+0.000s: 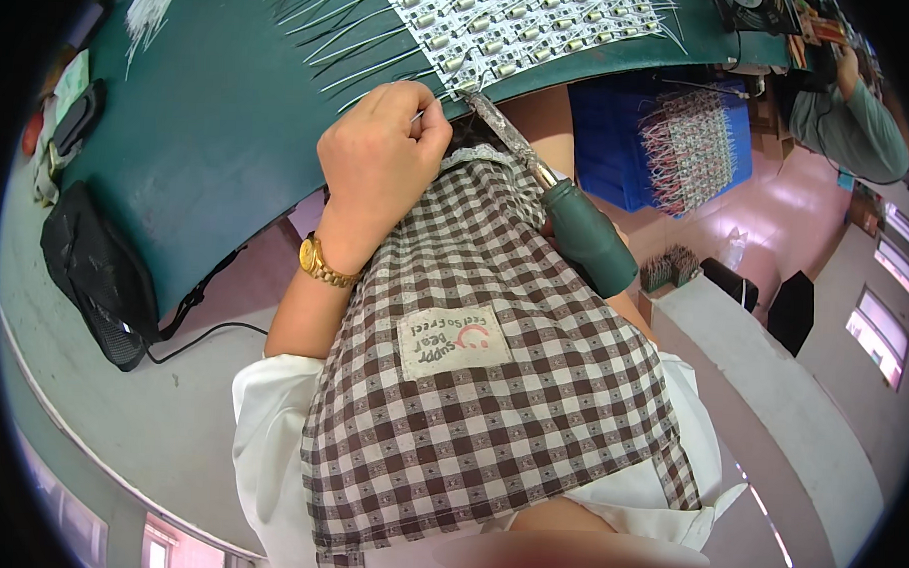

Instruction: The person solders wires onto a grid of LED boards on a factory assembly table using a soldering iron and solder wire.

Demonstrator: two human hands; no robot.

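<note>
My left hand [384,146], a gold watch [320,262] on its wrist, is closed in a pinch on a thin wire [417,114] at the near corner of a white circuit board panel [529,26]. Rows of small components cover the panel, and loose wires stick out from its left side. A soldering iron [588,237] with a green handle slants up to that same corner, its dark tip beside my left fingertips. Most of my right hand [624,240] is hidden behind the handle it grips.
The panel lies on a green table [210,125]. A bundle of white wires [151,11] is at the far left, a black bag [90,271] at the left edge. To the right stands a blue bin [610,139] with wired boards [689,152]. Another person's arm [851,123] shows far right.
</note>
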